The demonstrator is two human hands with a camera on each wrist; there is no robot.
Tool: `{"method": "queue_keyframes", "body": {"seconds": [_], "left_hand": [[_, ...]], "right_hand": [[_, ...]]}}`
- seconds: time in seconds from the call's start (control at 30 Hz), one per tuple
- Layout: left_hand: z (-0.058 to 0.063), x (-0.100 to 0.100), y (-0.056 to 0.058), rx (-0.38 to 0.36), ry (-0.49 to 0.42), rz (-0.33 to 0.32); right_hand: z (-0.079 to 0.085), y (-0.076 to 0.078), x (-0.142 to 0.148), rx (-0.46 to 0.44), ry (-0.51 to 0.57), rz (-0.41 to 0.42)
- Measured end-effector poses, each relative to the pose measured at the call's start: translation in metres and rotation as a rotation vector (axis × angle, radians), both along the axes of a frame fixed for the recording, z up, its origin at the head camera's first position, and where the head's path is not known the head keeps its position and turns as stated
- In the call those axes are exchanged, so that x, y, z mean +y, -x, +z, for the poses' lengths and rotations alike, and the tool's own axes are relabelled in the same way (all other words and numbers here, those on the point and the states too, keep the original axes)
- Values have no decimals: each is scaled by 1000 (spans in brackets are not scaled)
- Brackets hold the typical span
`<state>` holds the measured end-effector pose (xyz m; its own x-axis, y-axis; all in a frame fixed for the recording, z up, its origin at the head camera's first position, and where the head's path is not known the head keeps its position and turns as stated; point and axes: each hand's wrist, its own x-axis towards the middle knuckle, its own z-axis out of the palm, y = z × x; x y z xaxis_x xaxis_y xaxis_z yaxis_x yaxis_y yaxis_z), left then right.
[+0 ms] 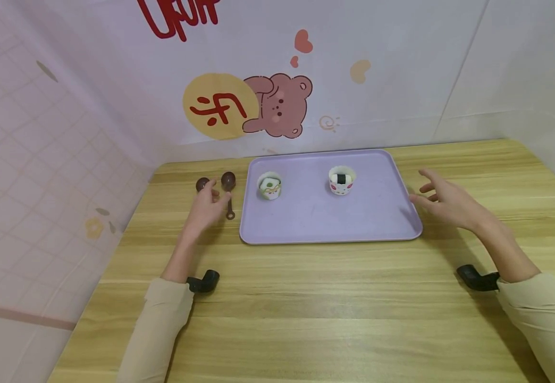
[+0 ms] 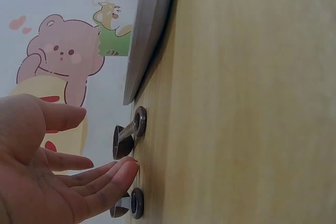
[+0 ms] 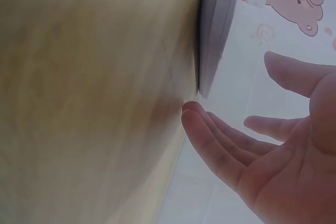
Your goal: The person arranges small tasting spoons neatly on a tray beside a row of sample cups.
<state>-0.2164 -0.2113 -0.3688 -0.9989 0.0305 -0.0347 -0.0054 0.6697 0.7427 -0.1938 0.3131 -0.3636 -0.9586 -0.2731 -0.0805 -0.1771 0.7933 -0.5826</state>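
1. Cream sleeves, two: left (image 1: 160, 324) is lying at 8 o'clock from the centre of the tray (image 1: 306, 218), right (image 1: 540, 314) at 4.
2. Black wrist pieces, two: left (image 1: 204, 282) is jutting from its cuff at 8 o'clock, right (image 1: 478, 278) at 4.
3. Table (image 1: 306, 314), wood-grain: is supporting the tray and both spoons.
4. Left hand (image 1: 205, 207): is reaching to 9 o'clock, fingers spread loosely, gripping nothing; it is partly covering the farther-left spoon. Contact with either spoon: cannot tell.
5. Right hand (image 1: 450, 202): is hovering at 3 o'clock, just beside the tray's rim, fingers extended and slightly bent, holding nothing.
6. Tray, lilac, rounded corners: is lying flat between the hands.
7. Dark brown round-bowled spoons, ring-ended, two: both are lying near 9 o'clock, outside the tray; one (image 1: 202, 184) is showing mainly its bowl, the other (image 1: 230, 205) is lying nearer the tray.
8. Paper baking cup (image 1: 270, 194), white-and-green filling: is standing on the tray at 9 o'clock.
9. Paper baking cup (image 1: 341, 189), white filling banded black: is standing on the tray near 1 o'clock.
10. Pink bear print (image 1: 282, 106): is showing on the wall at 11 o'clock.
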Motion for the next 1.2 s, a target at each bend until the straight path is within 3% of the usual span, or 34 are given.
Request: {"method": "queue_keyframes", "body": {"seconds": [0.33,1.2], "left_hand": [[-4,-4,4,-19,-29,10],[-6,-1,16,-46,35,0]], "right_hand": [[0,0,0,-41,15,19],[-3,4,-3,-127,47,82]]}}
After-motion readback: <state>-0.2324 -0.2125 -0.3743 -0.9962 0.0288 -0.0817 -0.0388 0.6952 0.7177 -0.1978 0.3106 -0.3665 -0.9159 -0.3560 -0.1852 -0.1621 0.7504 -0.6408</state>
